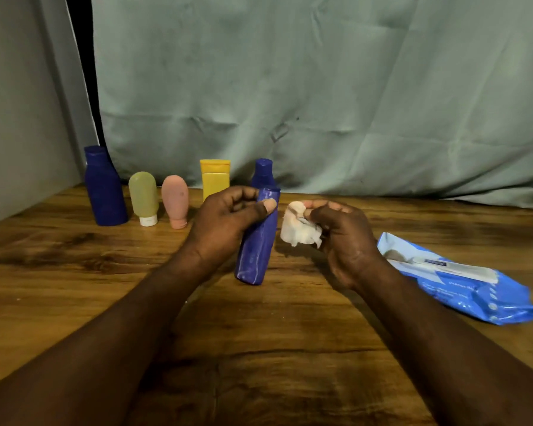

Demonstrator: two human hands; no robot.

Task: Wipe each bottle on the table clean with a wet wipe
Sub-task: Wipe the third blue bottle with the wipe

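Head view: one slim blue bottle (257,241) is up off the wooden table (59,265), tilted, base toward the camera.
Left hand (228,216): fingers and thumb clamped round the bottle's upper half.
Right hand (342,241): fingers curled tight on a scrunched wet wipe (300,227), just beside the bottle, a gap between them.
Step in hand: looks like this bottle is the one being wiped.
Back row: big blue bottle (105,189), green tube (143,195), pink tube (175,199), yellow tube (214,178) and second blue bottle (263,173) stand upright by the curtain.
Done so far: can't tell; nothing shows which of those five are clean.
Left to do: at least the bottle in hand, probably some of the row.
Supply: blue wipes pack (462,278) lies on the table, right side.
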